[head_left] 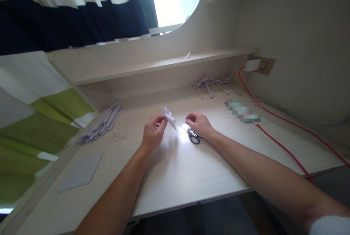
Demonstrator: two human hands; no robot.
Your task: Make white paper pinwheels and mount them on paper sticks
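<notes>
My left hand [154,133] is closed in a pinch on a white paper pinwheel [170,117], held up off the desk with its folded blades facing right. My right hand [201,123] is a short way to the right, its fingers curled toward the thumb. Whatever its fingertips may hold is too small to make out. Beneath and beside that hand lie scissors [194,138] with dark handles, their blades pointing toward the pinwheel; part of the handles is hidden by the hand.
Rolled paper sticks [105,121] lie at the left, near small pale pieces [117,136] and square paper [81,173]. Several finished pinwheels on sticks [210,83] rest at the back right. A blurred-out phone-like object [243,111] has a red cable [281,149]. Folded paper [186,56] sits on the shelf [153,66].
</notes>
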